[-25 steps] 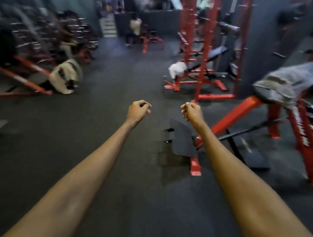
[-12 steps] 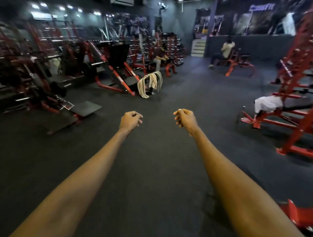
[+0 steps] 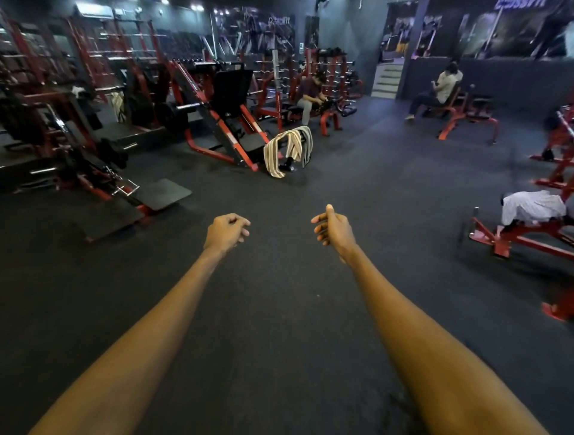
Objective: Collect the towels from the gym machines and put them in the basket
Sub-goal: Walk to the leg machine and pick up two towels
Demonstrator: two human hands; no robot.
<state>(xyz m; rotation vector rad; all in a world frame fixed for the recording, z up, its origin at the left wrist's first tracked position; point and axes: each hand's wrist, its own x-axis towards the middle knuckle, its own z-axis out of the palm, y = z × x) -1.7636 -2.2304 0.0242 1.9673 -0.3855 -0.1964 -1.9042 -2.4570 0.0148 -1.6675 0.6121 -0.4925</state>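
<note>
Hands empty: right hand [image 3: 334, 228] loosened, left hand [image 3: 226, 231] fisted; beige striped cloth towel [image 3: 287, 149] on red steel machine [image 3: 231, 93] nearer; wall sign [image 3: 518, 3] illegible.

Dim gym under sparse overhead light, wide-angle and soft.
Ceiling lights [image 3: 195, 6] glow at top left; the dark floor [image 3: 279, 310] is flatly lit, with faint shadows under the machines [image 3: 223, 124]. The forearms [image 3: 174, 310] carry a warm sheen, and a white towel [image 3: 532, 206] stands out pale. Red frames [image 3: 559, 149] at the right edge smear and bow; the posters [image 3: 512, 28] are grainy.
</note>
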